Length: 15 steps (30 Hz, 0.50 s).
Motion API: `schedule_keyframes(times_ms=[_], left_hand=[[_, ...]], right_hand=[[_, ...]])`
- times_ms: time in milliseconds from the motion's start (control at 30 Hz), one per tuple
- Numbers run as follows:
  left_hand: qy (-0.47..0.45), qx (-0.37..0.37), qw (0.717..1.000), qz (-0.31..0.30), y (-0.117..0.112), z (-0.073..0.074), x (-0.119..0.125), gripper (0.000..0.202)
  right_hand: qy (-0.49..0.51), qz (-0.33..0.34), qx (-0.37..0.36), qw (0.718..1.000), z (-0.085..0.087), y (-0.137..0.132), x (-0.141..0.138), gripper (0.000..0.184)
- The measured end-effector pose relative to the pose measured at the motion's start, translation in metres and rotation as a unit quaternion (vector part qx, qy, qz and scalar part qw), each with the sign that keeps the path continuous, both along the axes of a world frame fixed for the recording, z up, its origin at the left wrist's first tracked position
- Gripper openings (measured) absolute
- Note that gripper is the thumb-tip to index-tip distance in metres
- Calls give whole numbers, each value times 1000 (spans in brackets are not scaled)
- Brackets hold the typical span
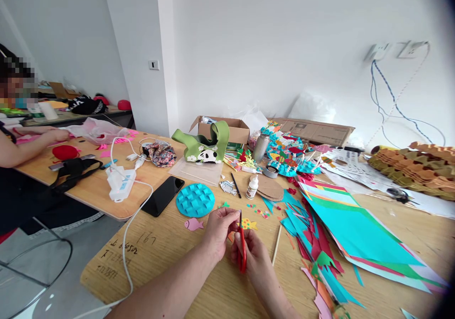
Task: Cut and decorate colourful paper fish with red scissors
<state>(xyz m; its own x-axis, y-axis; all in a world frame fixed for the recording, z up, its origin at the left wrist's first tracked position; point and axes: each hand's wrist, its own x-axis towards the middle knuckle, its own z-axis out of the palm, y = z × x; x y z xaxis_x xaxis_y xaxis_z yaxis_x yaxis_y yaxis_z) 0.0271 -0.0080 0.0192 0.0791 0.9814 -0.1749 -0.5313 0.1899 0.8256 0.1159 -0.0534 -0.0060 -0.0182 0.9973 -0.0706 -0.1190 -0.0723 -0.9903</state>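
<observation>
My right hand [253, 255] is closed round red-handled scissors [243, 252], their blades pointing away from me. My left hand [217, 229] pinches with thumb and forefinger right beside the blades; what it holds is too small and hidden to make out. A bit of orange paper [231, 236] shows between the two hands. Just behind them lies a yellow spotted paper fish [249, 224]. To the left are a pink paper fish [194, 224] and a round blue woven-looking paper disc [195, 199]. A thin wooden stick [276, 244] lies right of my right hand.
A black phone [163, 195], white power strip [121, 181] and cable are left. Behind stand a glue bottle [252, 187], green panda bag [206, 148] and steel flask [261, 147]. Coloured paper sheets [366, 233] and scraps cover the right. Another person's arm [31, 141] rests far left.
</observation>
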Motion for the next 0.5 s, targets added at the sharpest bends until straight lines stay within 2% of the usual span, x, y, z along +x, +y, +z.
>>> schedule_keyframes(times_ms=[500], left_hand=[[4, -1, 1000, 9, 0, -3, 1, 23]], right_hand=[[-6, -3, -2, 1000, 0, 1, 0, 49]])
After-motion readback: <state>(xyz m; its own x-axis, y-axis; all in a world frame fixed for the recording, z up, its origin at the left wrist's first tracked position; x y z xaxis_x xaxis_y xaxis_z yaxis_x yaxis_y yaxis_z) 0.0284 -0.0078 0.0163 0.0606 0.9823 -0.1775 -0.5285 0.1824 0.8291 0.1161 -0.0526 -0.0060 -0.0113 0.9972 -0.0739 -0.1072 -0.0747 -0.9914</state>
